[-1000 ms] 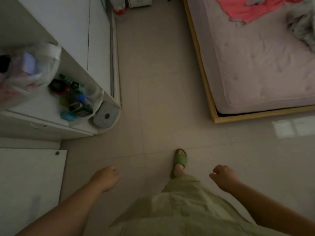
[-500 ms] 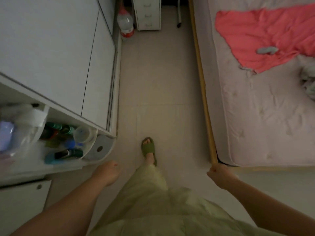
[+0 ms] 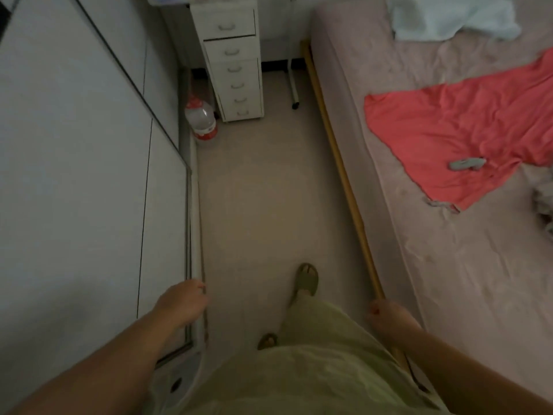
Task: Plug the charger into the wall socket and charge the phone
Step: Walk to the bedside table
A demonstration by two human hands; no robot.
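Observation:
No charger, phone or wall socket shows in the head view. My left hand (image 3: 183, 304) hangs low beside the white wardrobe's bottom edge, fingers loosely curled and holding nothing. My right hand (image 3: 389, 320) hangs over the wooden bed rail (image 3: 344, 181), also relaxed and holding nothing. A small grey object (image 3: 466, 164) lies on the red cloth (image 3: 460, 130) on the bed; I cannot tell what it is.
I stand in a narrow floor aisle between the white wardrobe (image 3: 89, 175) on the left and the bed (image 3: 449, 280) on the right. At the far end stand a white drawer tower (image 3: 233, 61) and a large water bottle (image 3: 201, 119). My green slipper (image 3: 305, 280) steps forward.
I have walked forward down the aisle. The shelf with bottles has dropped out of view behind me, and the drawer tower and water bottle have come closer. Both hands stay low and hold nothing.

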